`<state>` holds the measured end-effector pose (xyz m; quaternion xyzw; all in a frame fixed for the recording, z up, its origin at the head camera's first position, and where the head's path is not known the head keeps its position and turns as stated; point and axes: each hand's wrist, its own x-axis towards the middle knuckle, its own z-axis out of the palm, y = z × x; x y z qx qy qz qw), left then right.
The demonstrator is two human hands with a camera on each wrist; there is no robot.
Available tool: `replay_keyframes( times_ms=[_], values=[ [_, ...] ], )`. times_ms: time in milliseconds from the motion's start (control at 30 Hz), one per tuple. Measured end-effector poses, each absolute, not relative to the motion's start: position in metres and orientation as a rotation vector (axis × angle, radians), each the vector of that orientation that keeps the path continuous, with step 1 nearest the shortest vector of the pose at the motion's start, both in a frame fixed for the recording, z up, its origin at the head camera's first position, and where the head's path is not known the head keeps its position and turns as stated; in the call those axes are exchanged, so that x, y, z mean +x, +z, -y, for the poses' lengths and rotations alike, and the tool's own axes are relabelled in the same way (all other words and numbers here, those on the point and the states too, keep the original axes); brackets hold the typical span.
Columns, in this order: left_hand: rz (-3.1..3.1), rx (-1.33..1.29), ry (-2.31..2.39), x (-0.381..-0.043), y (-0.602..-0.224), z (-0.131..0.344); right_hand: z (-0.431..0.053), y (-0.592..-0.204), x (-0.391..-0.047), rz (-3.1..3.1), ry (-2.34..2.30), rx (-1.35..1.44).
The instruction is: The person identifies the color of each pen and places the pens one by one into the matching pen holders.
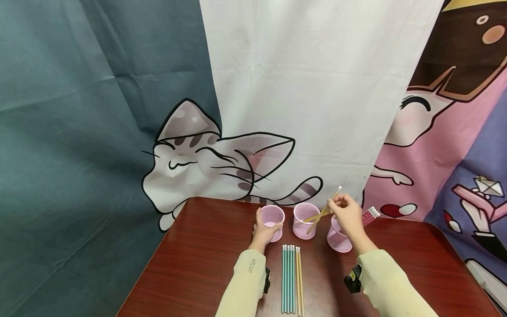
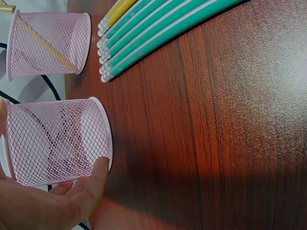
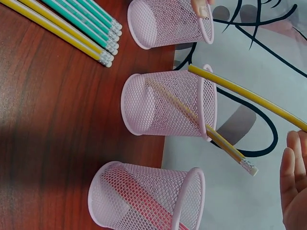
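My left hand point(image 1: 261, 231) grips the left pink mesh pencil cup point(image 2: 57, 139), thumb on one side and fingers round the other. My right hand point(image 1: 348, 216) pinches a yellow pencil point(image 3: 249, 96) near its eraser end, slanted with its lower end at the mouth of the middle pink mesh cup point(image 3: 168, 115). Another yellow pencil point(image 3: 225, 143) leans inside that middle cup, eraser end out. Below the right hand, the right pink mesh cup point(image 1: 338, 242) holds several dark pink pencils point(image 1: 370, 215), eraser ends up.
On the brown wooden table point(image 1: 190, 255), several green pencils point(image 1: 288, 281) lie in a row in front of the cups. Beside them lie two yellow pencils point(image 1: 299, 281). A printed cloth backdrop point(image 1: 317, 88) hangs right behind the table's back edge.
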<state>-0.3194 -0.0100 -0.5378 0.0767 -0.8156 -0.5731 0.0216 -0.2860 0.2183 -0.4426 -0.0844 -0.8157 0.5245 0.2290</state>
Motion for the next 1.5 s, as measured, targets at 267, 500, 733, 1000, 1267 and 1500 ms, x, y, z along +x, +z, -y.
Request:
replay_keyframes(
  times_ms=[267,500,733,1000,1267,1500],
  values=[
    [2.53,0.242,-1.777,-0.318,-0.537,0.01,-0.22,-0.439,-0.287,2.164,1.533,-0.243],
    [2.53,0.241,-1.77,-0.318,-0.538,0.01,-0.207,-0.417,-0.271,2.098,1.561,-0.195],
    [2.534,0.248,-1.775,-0.319,-0.538,0.009,-0.214,-0.435,-0.28,2.147,1.493,-0.227],
    [2.541,0.252,-1.767,-0.319,-0.538,0.01,-0.215,-0.452,-0.288,2.267,1.408,-0.258],
    [2.541,0.241,-1.77,-0.319,-0.538,0.011,-0.208,-0.463,-0.285,2.361,1.414,-0.269],
    [2.538,0.237,-1.765,-0.319,-0.538,0.01,-0.2,-0.469,-0.281,2.382,1.466,-0.277]
  ],
)
